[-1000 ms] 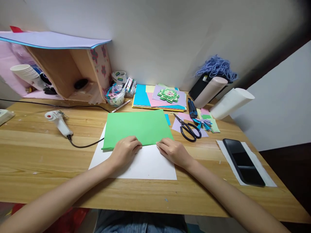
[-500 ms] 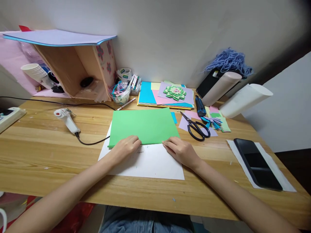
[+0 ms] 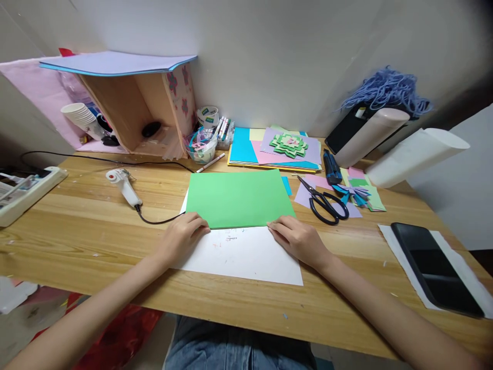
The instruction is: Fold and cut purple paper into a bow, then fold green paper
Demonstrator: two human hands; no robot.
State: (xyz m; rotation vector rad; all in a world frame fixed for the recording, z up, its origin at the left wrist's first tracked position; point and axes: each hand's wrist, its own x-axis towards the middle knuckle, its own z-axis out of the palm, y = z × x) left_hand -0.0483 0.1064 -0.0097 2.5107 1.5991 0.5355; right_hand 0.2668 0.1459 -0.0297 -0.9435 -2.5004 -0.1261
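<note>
A sheet of green paper [image 3: 239, 198] lies over a white sheet [image 3: 246, 257] on the wooden table, its near edge looking folded and running roughly level. My left hand [image 3: 185, 234] is closed at the left end of that near edge, fingertips pressed down on it and covering the corner. Toward the right end, my right hand [image 3: 295, 236] pinches the same edge between thumb and fingers. Small pen marks show on the white sheet just below the green edge.
Black-handled scissors [image 3: 325, 200] lie right of the green paper, near a blue utility knife [image 3: 332, 167]. A white glue gun [image 3: 124, 187] with its cord sits left. A layered green paper flower [image 3: 288, 145] rests on coloured sheets behind. A phone [image 3: 435, 267] lies far right.
My left hand has slid left along the green paper's near edge to its corner. My right hand keeps its place on the edge. The whole view has shifted slightly left.
</note>
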